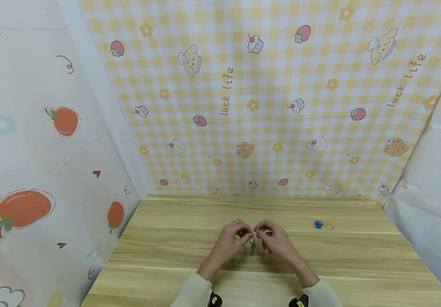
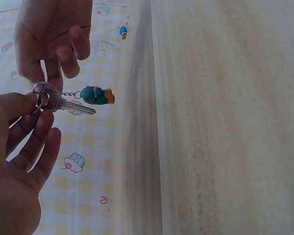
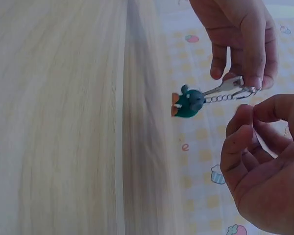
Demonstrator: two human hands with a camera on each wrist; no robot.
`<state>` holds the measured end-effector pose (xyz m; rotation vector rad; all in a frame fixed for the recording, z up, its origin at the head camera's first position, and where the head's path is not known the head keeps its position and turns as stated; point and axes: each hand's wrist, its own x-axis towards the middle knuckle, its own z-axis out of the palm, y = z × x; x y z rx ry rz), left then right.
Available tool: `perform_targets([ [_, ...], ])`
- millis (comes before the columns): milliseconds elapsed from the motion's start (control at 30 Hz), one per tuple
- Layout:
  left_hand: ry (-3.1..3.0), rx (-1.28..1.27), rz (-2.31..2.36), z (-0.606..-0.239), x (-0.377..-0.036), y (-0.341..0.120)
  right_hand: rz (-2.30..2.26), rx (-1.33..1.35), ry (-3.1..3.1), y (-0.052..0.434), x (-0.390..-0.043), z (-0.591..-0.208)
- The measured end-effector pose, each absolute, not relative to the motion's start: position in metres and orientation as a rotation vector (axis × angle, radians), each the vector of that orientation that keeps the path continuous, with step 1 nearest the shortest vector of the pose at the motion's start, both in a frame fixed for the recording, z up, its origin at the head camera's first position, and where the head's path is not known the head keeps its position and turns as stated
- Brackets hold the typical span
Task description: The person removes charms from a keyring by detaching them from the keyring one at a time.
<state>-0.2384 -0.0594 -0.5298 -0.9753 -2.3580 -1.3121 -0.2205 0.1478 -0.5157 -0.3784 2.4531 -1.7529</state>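
"Luck life" is printed twice on the checked backdrop (image 1: 281, 106).

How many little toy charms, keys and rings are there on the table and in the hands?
Toy charms: 2, a teal one hanging between the left hand and right hand, and a blue one lying on the table.
Keys: 1, silver.
Rings: 2, one at the key, one by the blue charm.
Total: 5.

A silver key (image 2: 68, 104) hangs on a metal split ring (image 2: 40, 93) at the left of the left wrist view, blade pointing right. A short chain links the ring to a small teal animal charm (image 2: 95, 95) with an orange tip, suspended mid-frame.
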Motion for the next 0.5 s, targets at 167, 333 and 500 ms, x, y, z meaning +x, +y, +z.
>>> perform_targets([
  [167,-2.368,-0.930,-1.362,-0.5273,-0.2374,-0.0584,-1.659,-0.517,2.533,0.1513,-0.2214,-0.5179],
  [333,-2.384,-0.894,-1.405,-0.5251,-0.2362,-0.0579,-1.628,-0.574,2.556,0.1518,-0.2224,-0.5212],
  [500,-2.385,-0.927,-1.376,-0.5268,-0.2358,-0.0587,-1.617,-0.562,2.583,0.1516,-0.2226,-0.5222],
])
